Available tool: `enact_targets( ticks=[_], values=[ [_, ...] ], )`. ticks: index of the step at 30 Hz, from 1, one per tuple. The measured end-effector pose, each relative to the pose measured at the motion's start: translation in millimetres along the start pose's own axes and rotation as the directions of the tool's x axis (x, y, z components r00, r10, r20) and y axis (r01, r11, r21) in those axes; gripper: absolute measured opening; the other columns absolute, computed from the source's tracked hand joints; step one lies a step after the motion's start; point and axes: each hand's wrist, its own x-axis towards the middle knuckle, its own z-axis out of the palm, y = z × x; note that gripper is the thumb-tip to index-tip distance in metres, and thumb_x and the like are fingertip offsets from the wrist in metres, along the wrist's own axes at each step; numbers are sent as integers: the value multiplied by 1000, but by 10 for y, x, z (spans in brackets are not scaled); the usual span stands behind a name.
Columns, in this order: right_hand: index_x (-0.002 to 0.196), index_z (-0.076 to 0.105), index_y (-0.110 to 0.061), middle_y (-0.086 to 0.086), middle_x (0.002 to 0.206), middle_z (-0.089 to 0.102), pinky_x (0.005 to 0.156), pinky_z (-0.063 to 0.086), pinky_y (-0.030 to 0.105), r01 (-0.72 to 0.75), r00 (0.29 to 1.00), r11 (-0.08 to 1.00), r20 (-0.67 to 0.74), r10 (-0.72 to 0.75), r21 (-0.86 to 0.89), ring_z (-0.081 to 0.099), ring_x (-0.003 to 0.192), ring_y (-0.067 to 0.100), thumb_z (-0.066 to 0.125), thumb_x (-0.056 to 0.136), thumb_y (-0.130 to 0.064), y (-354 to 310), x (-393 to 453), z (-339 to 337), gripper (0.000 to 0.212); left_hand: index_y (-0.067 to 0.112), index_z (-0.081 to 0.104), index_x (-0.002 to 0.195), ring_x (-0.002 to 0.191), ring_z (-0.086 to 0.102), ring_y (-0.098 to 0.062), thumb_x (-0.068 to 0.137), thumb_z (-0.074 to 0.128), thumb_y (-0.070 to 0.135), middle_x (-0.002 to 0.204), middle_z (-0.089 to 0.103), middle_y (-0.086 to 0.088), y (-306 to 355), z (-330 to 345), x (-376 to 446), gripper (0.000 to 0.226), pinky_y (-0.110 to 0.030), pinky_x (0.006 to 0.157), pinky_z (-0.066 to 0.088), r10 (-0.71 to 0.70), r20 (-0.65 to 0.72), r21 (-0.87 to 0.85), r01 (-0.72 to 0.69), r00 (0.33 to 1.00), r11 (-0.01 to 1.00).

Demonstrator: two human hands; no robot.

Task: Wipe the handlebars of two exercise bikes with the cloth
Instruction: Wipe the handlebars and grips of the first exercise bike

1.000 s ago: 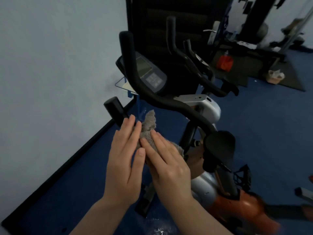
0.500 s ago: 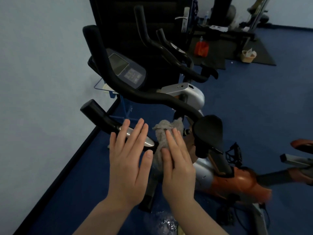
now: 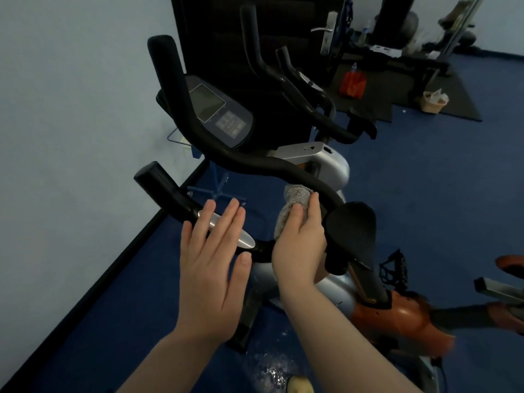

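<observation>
Change vs 1 s ago: hands have separated; grey terry cloth [image 3: 292, 211] now in right hand [image 3: 297, 245] only, frame centre, closed round it under black curved handlebar [image 3: 255, 165]. Wiping appears imminent. Left hand [image 3: 209, 268] flat, fingers spread, over silver grip sensor plate [image 3: 226, 228]; contact unclear.

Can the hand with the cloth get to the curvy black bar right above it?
Probably yes. The right hand holds the cloth just under the handlebar, and nothing sits between them.
</observation>
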Motion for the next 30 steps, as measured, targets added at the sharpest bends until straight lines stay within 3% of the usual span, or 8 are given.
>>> enact_targets(
  ticks=[4, 6, 9, 11, 15, 19, 25, 30],
  values=[
    [151, 16, -25, -1, 154, 32, 103, 31, 17, 3, 997, 1000, 83, -5, 31, 37, 137, 13, 35, 102, -28, -7, 37, -23, 52, 15, 33, 146, 147, 8, -14, 97, 27, 28, 154, 29, 7, 69, 38, -2, 50, -33, 119, -4, -52, -35, 6, 53, 998, 999],
    [151, 15, -27, -4, 158, 24, 105, 26, 15, 41, 990, 999, 135, -46, 34, 28, 141, 11, 38, 102, -25, 12, 15, -63, 55, 15, 33, 146, 147, 7, -13, 98, 27, 28, 154, 29, 8, 115, 60, -13, 50, -35, 119, -2, -87, -56, 4, 87, 995, 996],
    [148, 24, -30, -9, 160, 11, 105, 16, 2, 136, 960, 988, 238, -150, 76, 11, 142, -2, 41, 101, -24, 69, -66, -155, 50, 16, 32, 146, 147, 6, -12, 98, 28, 28, 155, 27, 10, 185, 97, -22, 49, -41, 119, 4, -137, -87, -6, 137, 987, 991],
    [138, 36, -38, -15, 158, 14, 108, 11, 6, 199, 921, 974, 318, -225, 112, 6, 143, -6, 42, 101, -23, 118, -133, -243, 41, 17, 32, 146, 147, 6, -11, 99, 29, 29, 155, 25, 12, 222, 119, -31, 49, -46, 118, 10, -171, -105, -16, 170, 980, 985],
    [119, 43, -53, -18, 145, 42, 108, 22, 5, 326, 828, 938, 443, -344, 119, 29, 134, -11, 43, 98, -26, 179, -219, -487, 34, 23, 29, 147, 147, 3, -9, 100, 28, 35, 156, 19, 20, 301, 161, -88, 49, -49, 116, 15, -237, -122, -63, 231, 964, 971],
    [120, 49, -50, -20, 136, 52, 104, 37, 12, 428, 732, 891, 519, -441, 153, 43, 126, -9, 43, 92, -41, 275, -220, -761, 31, 27, 25, 148, 147, 2, -6, 99, 27, 37, 157, 14, 23, 442, 237, -246, 50, -43, 117, 11, -285, -137, -93, 274, 949, 957],
    [102, 46, -47, -41, 128, 45, 83, 42, 2, 431, 677, 893, 608, -414, 127, 51, 111, -18, 48, 85, -58, 515, -332, -1163, 20, 27, 21, 149, 146, 7, -5, 97, 28, 40, 157, 11, 23, 524, 353, -648, 54, -26, 118, 5, -321, -82, -147, 307, 944, 940],
    [103, 49, -51, -33, 103, 62, 78, 46, 8, 409, 711, 908, 655, -256, -89, 58, 94, -12, 58, 91, -40, 944, -415, -1505, 19, 40, 19, 144, 143, 5, 6, 98, 30, 44, 152, 6, 36, 447, 492, -975, 48, -19, 117, 4, -326, 129, -126, 341, 937, 931]
  ],
)
